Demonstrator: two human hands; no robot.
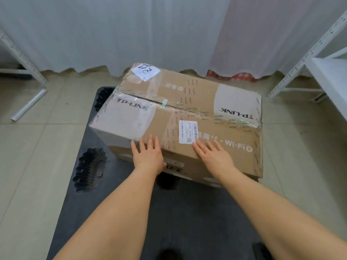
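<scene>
A large brown cardboard box [187, 102] with TP-LINK print and clear tape lies on a black plastic platform [116, 212] on the floor. Its top flaps are closed, with a white handwritten note at the far left corner and a white barcode label [188, 131] near the front edge. My left hand [148, 154] lies flat with straight fingers on the box's near top edge. My right hand [212, 152] rests flat beside it, fingertips touching the barcode label. Both forearms reach in from the bottom of the view.
White metal shelving frames stand at the left [22, 59] and right [308, 59]. A white curtain [150, 30] hangs behind the box. A white tube [29, 105] lies on the tiled floor at the left. The platform has moulded recesses [90, 169].
</scene>
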